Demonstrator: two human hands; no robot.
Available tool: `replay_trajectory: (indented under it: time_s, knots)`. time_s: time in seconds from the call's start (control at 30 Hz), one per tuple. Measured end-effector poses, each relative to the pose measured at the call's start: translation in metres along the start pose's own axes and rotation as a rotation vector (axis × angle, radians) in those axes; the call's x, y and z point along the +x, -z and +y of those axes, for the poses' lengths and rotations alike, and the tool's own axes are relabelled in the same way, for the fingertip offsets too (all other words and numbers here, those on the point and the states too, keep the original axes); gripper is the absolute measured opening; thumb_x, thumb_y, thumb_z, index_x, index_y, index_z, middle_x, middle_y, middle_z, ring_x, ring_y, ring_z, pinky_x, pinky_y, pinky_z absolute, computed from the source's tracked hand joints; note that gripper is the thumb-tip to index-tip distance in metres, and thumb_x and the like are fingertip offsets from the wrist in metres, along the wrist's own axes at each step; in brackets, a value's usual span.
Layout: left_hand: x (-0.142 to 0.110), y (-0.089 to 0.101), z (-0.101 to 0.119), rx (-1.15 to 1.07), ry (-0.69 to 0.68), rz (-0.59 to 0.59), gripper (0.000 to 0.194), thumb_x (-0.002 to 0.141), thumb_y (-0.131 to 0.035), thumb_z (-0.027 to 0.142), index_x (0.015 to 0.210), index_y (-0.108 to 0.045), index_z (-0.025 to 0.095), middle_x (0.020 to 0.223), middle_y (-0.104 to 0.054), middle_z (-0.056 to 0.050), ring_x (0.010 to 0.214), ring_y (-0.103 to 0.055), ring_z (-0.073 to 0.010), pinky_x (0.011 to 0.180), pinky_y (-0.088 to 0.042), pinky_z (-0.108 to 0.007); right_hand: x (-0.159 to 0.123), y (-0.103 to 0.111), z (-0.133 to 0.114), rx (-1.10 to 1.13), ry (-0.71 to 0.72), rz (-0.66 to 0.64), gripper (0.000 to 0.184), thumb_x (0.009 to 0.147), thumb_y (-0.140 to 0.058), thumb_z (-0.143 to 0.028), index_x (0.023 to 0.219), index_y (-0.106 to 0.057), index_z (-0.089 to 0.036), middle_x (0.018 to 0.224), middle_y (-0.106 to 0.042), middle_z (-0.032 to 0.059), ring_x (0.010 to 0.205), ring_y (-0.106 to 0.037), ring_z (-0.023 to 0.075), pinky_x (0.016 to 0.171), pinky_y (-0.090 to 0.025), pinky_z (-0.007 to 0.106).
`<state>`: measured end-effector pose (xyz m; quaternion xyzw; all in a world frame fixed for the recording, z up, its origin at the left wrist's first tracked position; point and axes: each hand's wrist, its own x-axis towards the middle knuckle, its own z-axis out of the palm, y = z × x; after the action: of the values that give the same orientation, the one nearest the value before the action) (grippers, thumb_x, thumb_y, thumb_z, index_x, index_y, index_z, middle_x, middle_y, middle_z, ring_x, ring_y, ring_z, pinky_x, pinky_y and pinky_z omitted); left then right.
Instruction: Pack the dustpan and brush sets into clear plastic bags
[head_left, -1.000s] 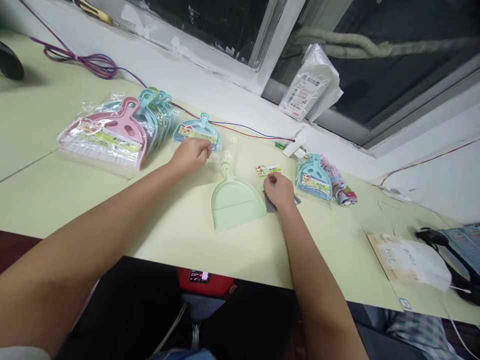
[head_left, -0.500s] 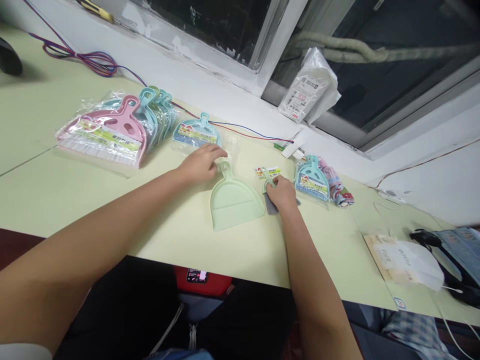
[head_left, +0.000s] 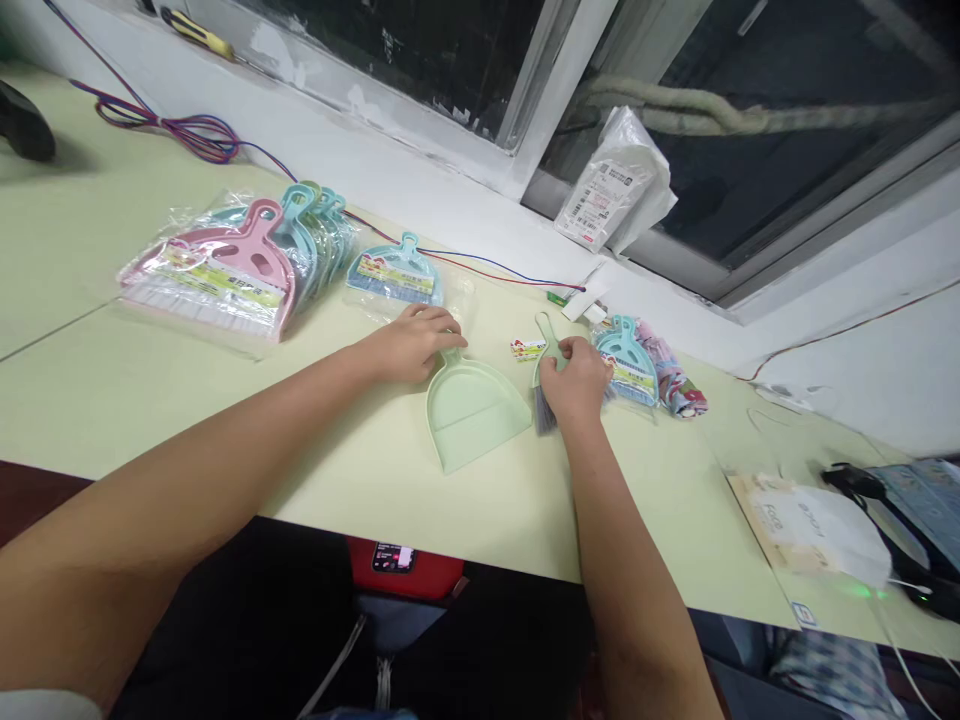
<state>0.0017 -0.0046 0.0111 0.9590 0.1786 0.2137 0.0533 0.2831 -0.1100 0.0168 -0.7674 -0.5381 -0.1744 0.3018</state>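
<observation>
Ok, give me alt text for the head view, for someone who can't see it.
The left hand is at a green dustpan, the right hand holds a brush; bagged dustpans lie behind and to both sides.

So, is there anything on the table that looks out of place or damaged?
I see nothing spilled or broken. One oddity: a printed card lies beside the green brush, whereas a similar card sits on the pink wrapped set.
</observation>
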Motion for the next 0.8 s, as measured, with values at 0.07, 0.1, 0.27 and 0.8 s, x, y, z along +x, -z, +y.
replay_trajectory:
  time_s: [0.07, 0.1, 0.27, 0.8]
  knots:
    - [0.000, -0.003, 0.000, 0.029, -0.012, 0.007, 0.053, 0.075, -0.051, 0.012, 0.125, -0.068, 0.023, 0.126, -0.065, -0.011, 0.126, -0.051, -0.0300, 0.107, -0.028, -0.046, -0.001, 0.006, -0.007, 0.026, 0.041, 0.048, 0.026, 0.077, -0.052, -0.024, 0.102, -0.059, -0.021, 0.100, -0.068, 0.0077, 0.098, -0.062, 0.0279, 0.097, -0.036, 0.048]
    - [0.001, -0.004, 0.000, 0.038, -0.015, 0.007, 0.051, 0.075, -0.052, 0.013, 0.121, -0.069, 0.022, 0.123, -0.066, -0.011, 0.122, -0.053, -0.0300, 0.104, -0.030, -0.045, -0.002, 0.008, -0.010, 0.047, 0.063, 0.055, 0.026, 0.076, -0.052, -0.023, 0.101, -0.059, -0.022, 0.098, -0.068, 0.0070, 0.096, -0.062, 0.0274, 0.097, -0.037, 0.048]
    - [0.001, -0.004, 0.003, 0.072, -0.010, -0.011, 0.043, 0.073, -0.056, 0.016, 0.113, -0.071, 0.022, 0.108, -0.068, -0.012, 0.109, -0.056, -0.0302, 0.093, -0.034, -0.044, -0.004, 0.020, -0.022, 0.245, 0.187, -0.069, 0.024, 0.077, -0.055, -0.025, 0.100, -0.062, -0.023, 0.090, -0.066, 0.0043, 0.088, -0.064, 0.0238, 0.088, -0.046, 0.041]
    - [0.000, 0.002, 0.005, -0.004, 0.116, -0.106, 0.034, 0.078, -0.058, 0.029, 0.107, -0.066, 0.015, 0.094, -0.066, -0.011, 0.092, -0.061, -0.0274, 0.077, -0.044, -0.035, -0.024, 0.019, -0.049, 0.378, 0.432, -0.453, 0.022, 0.076, -0.063, -0.019, 0.097, -0.066, -0.024, 0.089, -0.069, 0.0027, 0.088, -0.065, 0.0232, 0.088, -0.048, 0.039]
